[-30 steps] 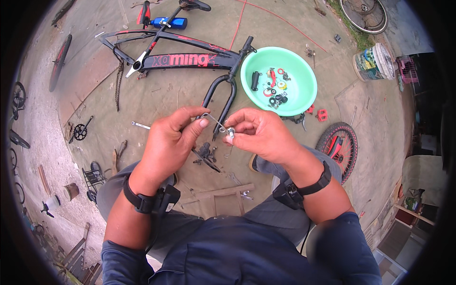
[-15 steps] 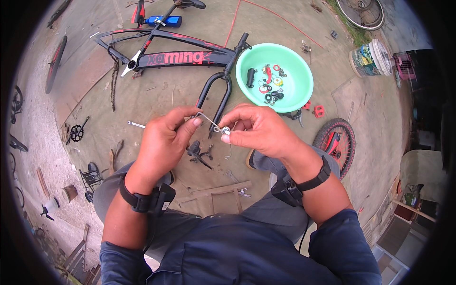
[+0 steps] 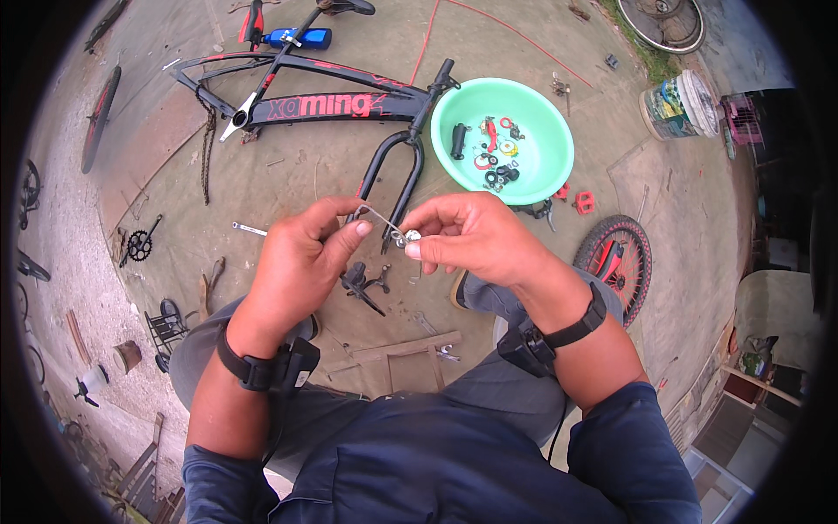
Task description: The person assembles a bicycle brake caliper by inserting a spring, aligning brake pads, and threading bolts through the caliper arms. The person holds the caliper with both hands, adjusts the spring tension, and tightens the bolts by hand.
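Observation:
Between my two hands is a thin bent metal wire (image 3: 381,218) with a small loop in it. A small round silver fitting (image 3: 411,236) sits at its right end. My left hand (image 3: 316,249) pinches the wire's left end between thumb and forefinger. My right hand (image 3: 463,237) is closed on the end by the silver fitting, its fingertips partly covering it. Beyond the hands lies a black and red bicycle frame (image 3: 332,106), with its fork (image 3: 374,175) pointing toward me. A black bicycle part with a lever (image 3: 360,284) lies on the ground below my hands.
A mint-green basin (image 3: 550,170) holding several small parts stands beyond my right hand. Right of me lie red pedals (image 3: 584,203) and a wheel (image 3: 642,249). A wrench (image 3: 250,229) and a crankset (image 3: 140,244) lie left. Near my feet is a wooden frame (image 3: 406,347).
The wire has turned slightly in my fingers. Its thin hooked end, earlier hanging below my right thumb, no longer shows clearly there. Both hands stay in nearly the same place.

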Demonstrator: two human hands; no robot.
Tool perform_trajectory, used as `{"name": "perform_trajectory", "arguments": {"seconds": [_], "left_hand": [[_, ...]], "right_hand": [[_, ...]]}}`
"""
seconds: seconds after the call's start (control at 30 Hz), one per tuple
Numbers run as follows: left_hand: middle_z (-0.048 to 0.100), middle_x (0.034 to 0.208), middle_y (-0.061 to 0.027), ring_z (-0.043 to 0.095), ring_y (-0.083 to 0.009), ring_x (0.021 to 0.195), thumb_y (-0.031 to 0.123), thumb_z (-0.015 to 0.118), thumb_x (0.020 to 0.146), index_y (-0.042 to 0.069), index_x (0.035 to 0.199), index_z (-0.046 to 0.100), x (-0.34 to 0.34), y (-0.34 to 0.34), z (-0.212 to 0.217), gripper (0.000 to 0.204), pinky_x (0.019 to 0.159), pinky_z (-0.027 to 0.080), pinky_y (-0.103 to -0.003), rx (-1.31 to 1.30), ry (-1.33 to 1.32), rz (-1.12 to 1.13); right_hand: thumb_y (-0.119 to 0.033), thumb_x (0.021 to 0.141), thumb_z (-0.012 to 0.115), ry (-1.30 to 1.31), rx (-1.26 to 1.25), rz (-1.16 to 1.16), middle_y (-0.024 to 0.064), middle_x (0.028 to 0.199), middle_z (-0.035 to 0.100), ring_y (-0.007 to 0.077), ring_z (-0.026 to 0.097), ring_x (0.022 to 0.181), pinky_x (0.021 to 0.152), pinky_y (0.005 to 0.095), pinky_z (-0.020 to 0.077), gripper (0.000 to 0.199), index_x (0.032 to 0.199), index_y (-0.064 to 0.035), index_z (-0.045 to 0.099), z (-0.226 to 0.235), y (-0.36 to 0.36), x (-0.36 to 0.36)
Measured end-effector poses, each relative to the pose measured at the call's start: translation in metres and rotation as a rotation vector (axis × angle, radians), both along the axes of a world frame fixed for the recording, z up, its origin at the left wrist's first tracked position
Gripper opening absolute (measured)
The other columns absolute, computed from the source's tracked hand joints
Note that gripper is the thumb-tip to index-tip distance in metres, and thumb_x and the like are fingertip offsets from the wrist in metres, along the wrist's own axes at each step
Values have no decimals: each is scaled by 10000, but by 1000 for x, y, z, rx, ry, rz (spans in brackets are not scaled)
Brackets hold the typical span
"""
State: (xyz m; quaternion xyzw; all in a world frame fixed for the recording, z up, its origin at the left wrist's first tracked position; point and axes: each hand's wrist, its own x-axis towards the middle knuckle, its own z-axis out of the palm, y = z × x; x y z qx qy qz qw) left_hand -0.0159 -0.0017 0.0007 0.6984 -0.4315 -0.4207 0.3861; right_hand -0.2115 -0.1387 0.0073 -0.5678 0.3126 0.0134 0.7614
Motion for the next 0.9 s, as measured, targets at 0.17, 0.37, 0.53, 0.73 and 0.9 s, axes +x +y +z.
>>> {"name": "perform_trajectory", "arguments": {"seconds": [0.17, 0.37, 0.53, 0.73, 0.9], "left_hand": [[587, 694, 12, 522, -45, 572, 260, 618, 998, 18, 1048, 649, 0, -3, 2, 249, 479, 411, -207, 95, 226, 85], [570, 678, 1, 505, -50, 508, 373, 603, 997, 50, 911, 626, -4, -3, 1, 335, 430, 383, -197, 297, 546, 105], [573, 703, -20, 523, -81, 467, 402, 583, 1000, 62, 862, 579, -10, -5, -6, 367, 411, 384, -206, 363, 743, 173], [579, 725, -43, 563, -123, 455, 406, 549, 1012, 82, 820, 521, -7, -5, -18, 378, 390, 413, -233, 351, 912, 284], [592, 721, -45, 557, -126, 448, 426, 505, 1028, 115, 767, 491, -9, -5, -21, 406, 382, 405, -244, 366, 981, 360]], "right_hand": [[-177, 884, 738, 30, -25, -40, 13, 849, 682, 83, 662, 728, 583, 213, 461, 286, 1108, -17, 661, 1, 0, 1], [-159, 881, 740, 28, -39, -96, 17, 843, 684, 84, 667, 735, 574, 209, 461, 287, 1109, -4, 657, 2, 4, 4], [-158, 874, 749, 25, -46, -89, 17, 840, 683, 81, 666, 741, 579, 206, 455, 294, 1107, -5, 656, -1, 6, 6], [-156, 884, 743, -48, -38, -35, 11, 856, 685, 73, 658, 764, 592, 202, 452, 284, 1121, -27, 655, -9, 7, 5], [-146, 902, 726, -57, -9, -9, 11, 879, 688, 77, 661, 783, 601, 205, 461, 269, 1132, -32, 648, -10, 6, 3]]}}
